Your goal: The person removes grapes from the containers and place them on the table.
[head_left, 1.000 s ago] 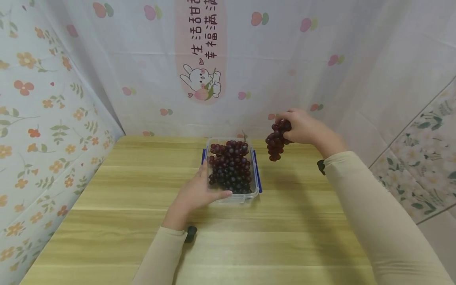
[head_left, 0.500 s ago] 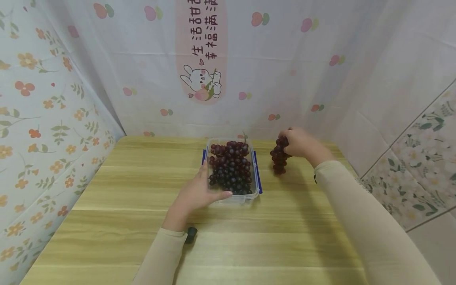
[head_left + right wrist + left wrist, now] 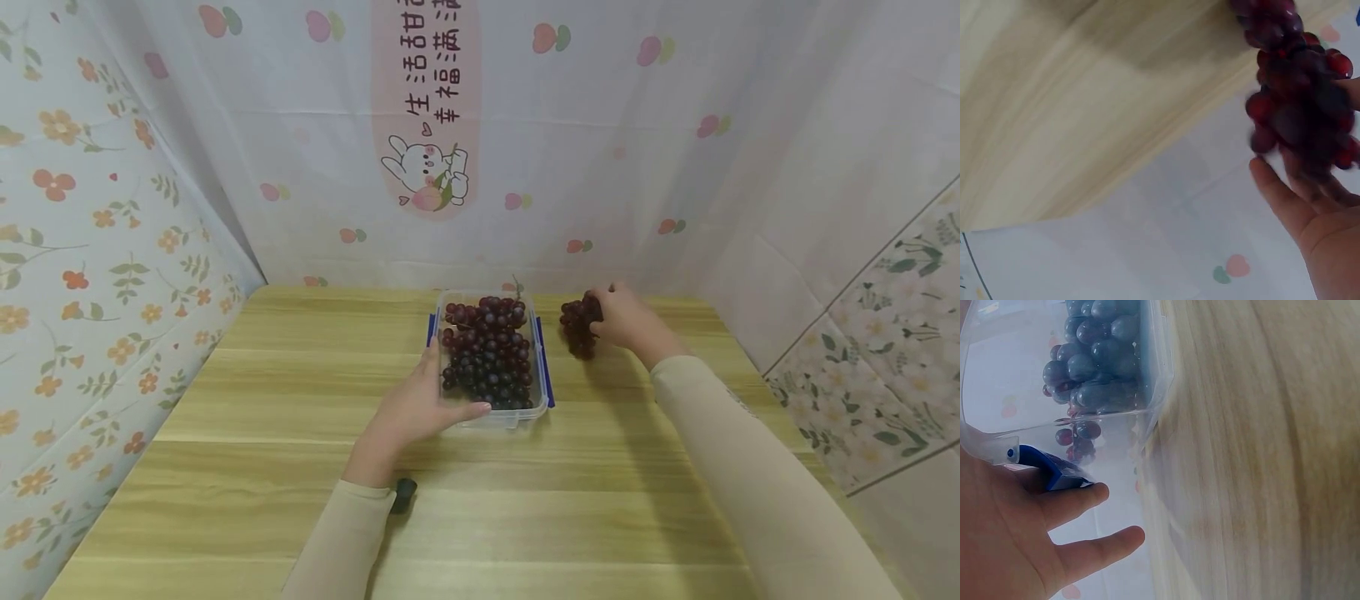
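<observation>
Pinching a small grape bunch (image 3: pixel 579 323) with the right hand (image 3: pixel 628 321), close to the far edge of the table (image 3: pixel 270 392); from my feed I can't tell if it's touching down. Left hand (image 3: pixel 412 408) is spread along the left side of the clear box (image 3: pixel 517 414), thumb at the near rim. I've got a narrow table strip between box and bunch, way more room leftward.

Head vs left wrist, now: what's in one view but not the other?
Head only: the right hand gripping a bunch of grapes beside the box, both sleeves, the rabbit print.

Left wrist only: the palm side of the left hand, two fingers spread apart.

Both: that hand at the clear box, boxed grapes, blue latch, table, white curtain.
</observation>
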`<state>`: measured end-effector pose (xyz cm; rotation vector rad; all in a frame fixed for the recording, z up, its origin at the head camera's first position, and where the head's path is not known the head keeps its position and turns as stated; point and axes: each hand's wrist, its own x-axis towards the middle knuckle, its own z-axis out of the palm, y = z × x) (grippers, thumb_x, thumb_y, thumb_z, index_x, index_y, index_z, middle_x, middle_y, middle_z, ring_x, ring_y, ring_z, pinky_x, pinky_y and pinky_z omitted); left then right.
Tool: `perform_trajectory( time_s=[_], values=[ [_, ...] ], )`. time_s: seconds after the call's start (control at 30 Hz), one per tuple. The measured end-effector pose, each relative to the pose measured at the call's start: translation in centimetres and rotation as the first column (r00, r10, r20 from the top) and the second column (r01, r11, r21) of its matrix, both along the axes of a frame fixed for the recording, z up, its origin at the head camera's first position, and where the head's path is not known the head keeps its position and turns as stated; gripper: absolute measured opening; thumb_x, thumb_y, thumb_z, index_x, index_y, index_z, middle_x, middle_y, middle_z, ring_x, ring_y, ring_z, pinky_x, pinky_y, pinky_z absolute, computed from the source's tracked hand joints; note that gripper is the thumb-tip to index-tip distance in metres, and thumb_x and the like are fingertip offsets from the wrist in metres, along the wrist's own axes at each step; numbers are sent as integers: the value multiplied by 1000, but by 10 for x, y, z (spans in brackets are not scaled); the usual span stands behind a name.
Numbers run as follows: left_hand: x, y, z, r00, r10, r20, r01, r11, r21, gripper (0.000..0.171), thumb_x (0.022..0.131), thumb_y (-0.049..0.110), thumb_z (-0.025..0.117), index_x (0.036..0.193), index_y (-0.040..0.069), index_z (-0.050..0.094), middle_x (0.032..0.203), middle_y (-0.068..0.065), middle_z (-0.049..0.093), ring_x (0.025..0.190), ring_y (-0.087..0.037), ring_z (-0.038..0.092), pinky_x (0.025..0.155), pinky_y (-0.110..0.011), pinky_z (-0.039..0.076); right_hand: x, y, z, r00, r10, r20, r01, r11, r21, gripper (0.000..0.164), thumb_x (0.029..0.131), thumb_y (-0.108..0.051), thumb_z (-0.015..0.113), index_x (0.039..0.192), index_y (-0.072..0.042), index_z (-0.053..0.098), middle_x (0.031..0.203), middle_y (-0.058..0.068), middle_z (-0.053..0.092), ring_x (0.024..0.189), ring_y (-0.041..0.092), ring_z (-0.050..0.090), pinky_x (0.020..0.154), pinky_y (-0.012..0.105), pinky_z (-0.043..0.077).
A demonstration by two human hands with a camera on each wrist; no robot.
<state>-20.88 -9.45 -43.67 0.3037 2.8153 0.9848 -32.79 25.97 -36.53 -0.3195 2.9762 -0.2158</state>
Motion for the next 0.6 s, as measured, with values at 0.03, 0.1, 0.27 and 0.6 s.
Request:
perform_trajectory(
  time_s=[0.03,0.1,0.27,0.6],
  values=[
    [0,0,0,1000,-1,1,1,1000,3,143,79,84,73,172,14,-11,180,-12,0,161,-43,28,124,-62,37,0,1,-2,1000,0,1,0,1000,-5,67,103,-16,65,160,4,38,157,43,38,144,59,45,118,70,41],
    [0,0,0,1000,0,2,0,1000,1,144,79,85,72,172,14,-11,180,-12,-1,161,-43,28,124,-63,38,0,3,-5,1000,5,7,-5,1000,-13,67,103,-15,64,160,6,37,156,43,42,143,58,46,118,68,42],
    [0,1,1,1000,2,-5,-2,1000,-10,145,77,88,70,172,12,-9,180,-13,1,161,-44,30,123,-63,39,0,9,-17,998,23,55,-20,998,-54,68,104,-11,59,162,9,31,157,42,42,146,58,44,121,67,39],
    [1,1,1,1000,13,4,-13,1000,1,142,80,81,75,172,12,-8,180,-14,2,161,-44,29,123,-64,38,-1,13,-25,996,15,86,-10,998,-60,71,106,-14,57,162,13,24,164,43,30,152,60,33,125,68,31]
  ],
)
